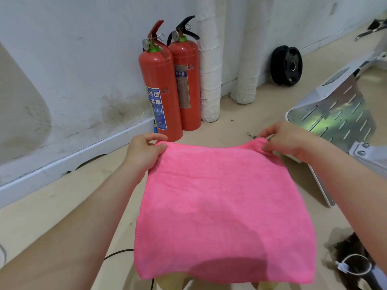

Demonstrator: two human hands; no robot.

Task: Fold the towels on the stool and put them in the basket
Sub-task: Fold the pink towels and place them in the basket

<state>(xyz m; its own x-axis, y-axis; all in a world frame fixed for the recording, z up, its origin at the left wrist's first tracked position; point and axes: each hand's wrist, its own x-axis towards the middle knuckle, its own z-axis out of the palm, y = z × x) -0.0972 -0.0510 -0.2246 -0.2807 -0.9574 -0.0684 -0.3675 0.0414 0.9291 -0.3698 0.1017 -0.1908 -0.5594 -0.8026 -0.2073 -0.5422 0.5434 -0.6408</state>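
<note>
My left hand (144, 151) pinched the far left corner of the pink towel (226, 206) and my right hand (291, 141) pinched the far right corner, the edge taut between them. The towel lay spread towards me over what I took for the stool (169, 282), mostly hidden. I judged this the first fold. Next, both corners should come level to the near edge. The basket was out of view. Fire extinguishers (167, 84) stood beyond.

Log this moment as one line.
left hand pinches far-left corner | right hand pinches far-right corner | pink towel spread open, unfolded | basket not in view
</note>
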